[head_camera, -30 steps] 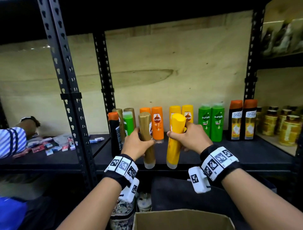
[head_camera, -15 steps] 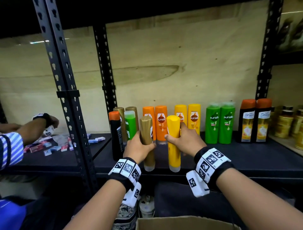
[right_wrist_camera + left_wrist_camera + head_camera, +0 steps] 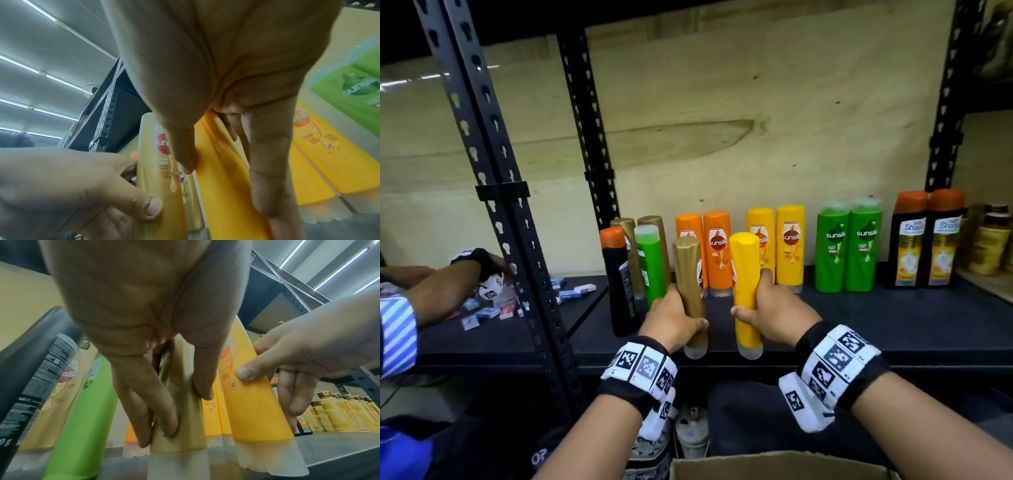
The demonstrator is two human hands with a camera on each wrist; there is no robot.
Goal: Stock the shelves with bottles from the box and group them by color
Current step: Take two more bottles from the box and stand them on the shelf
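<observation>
Over the shelf edge [image 3: 825,356], left grip [image 3: 671,320] holds a gold bottle [image 3: 690,294], right grip [image 3: 770,313] a yellow bottle [image 3: 745,291].

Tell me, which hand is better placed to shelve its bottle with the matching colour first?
Right, probably. The right hand holds the yellow bottle directly before the yellow pair; the left hand's gold bottle has green and black bottles before the gold pair.

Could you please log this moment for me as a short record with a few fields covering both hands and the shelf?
left hand: grips tall gold plastic bottle, cap down
right hand: grips tall yellow plastic bottle, cap down
black metal shelf: bottles stand at back in colour pairs
back row, left to right: gold, orange, yellow, green, black with orange caps
front left: one black bottle, one green bottle
cardboard box: below shelf, contents not visible
</observation>
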